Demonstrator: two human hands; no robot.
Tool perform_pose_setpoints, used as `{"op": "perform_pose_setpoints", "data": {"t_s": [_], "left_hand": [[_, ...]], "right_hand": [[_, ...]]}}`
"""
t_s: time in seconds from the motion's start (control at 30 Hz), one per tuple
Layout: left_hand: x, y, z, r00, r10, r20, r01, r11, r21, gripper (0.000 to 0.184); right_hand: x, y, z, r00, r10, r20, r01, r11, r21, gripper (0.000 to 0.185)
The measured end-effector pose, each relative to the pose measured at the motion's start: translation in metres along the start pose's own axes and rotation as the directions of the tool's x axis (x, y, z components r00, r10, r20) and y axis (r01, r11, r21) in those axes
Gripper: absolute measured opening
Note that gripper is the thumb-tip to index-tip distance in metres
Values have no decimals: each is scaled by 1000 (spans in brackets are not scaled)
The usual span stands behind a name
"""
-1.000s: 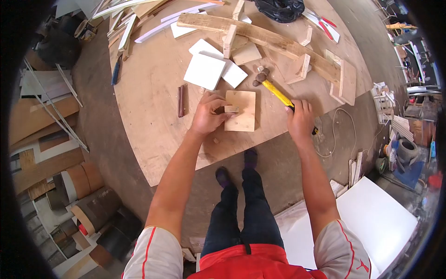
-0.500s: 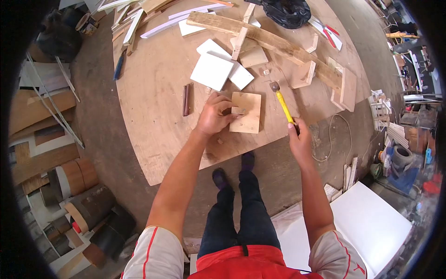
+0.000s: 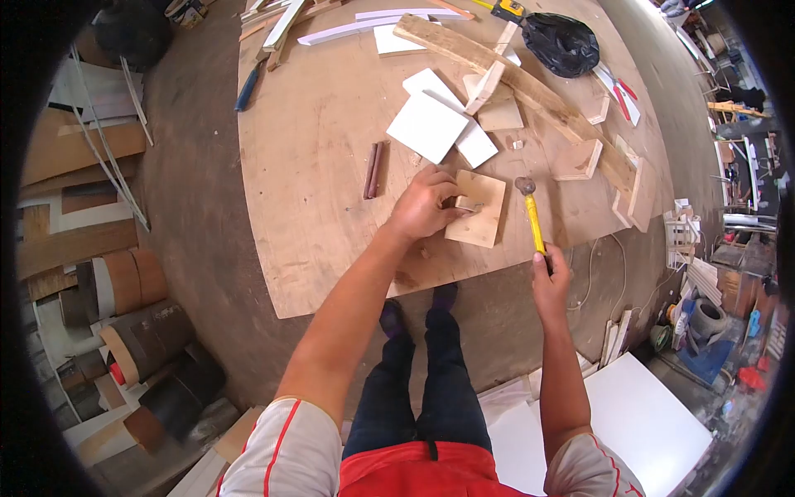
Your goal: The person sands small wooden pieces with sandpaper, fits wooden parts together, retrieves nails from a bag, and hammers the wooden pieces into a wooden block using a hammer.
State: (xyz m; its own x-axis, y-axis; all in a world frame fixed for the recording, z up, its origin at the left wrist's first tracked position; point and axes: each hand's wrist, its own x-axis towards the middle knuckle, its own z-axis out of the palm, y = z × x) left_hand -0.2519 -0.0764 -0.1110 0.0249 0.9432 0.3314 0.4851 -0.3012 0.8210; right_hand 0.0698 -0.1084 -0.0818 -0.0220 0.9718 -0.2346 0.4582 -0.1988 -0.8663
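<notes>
The left hand [image 3: 425, 205] pinches a small tan wood block [image 3: 465, 203]; the right hand [image 3: 551, 277] holds a yellow-handled metal hammer [image 3: 532, 217].

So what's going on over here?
A person is working at a wooden table. Their left hand pinches a small wooden block at a square board; whether the two touch is hard to tell. Their right hand grips a hammer by its yellow handle, the head to the right of the board and apart from it. White panels lie beyond.
</notes>
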Motion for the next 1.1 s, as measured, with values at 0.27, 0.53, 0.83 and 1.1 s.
{"op": "perform_pose_setpoints", "data": {"t_s": [0.27, 0.53, 0.83, 1.1], "left_hand": [[2, -1, -4, 999, -29, 46, 29, 1000, 6, 33], [5, -2, -2, 999, 38, 25, -38, 999, -14, 34], [7, 4, -7, 998, 25, 53, -25, 1000, 0, 34], [9, 6, -8, 998, 39, 50, -40, 999, 27, 35]], "right_hand": [[-1, 1, 4, 1000, -11, -3, 11, 1000, 1, 26], [-28, -45, 2, 998, 32, 55, -29, 998, -54, 30], [-52, -72, 5, 846, -520, 122, 528, 781, -333, 42], [-56, -81, 4, 879, -459, 126, 470, 797, -380, 43]]}}
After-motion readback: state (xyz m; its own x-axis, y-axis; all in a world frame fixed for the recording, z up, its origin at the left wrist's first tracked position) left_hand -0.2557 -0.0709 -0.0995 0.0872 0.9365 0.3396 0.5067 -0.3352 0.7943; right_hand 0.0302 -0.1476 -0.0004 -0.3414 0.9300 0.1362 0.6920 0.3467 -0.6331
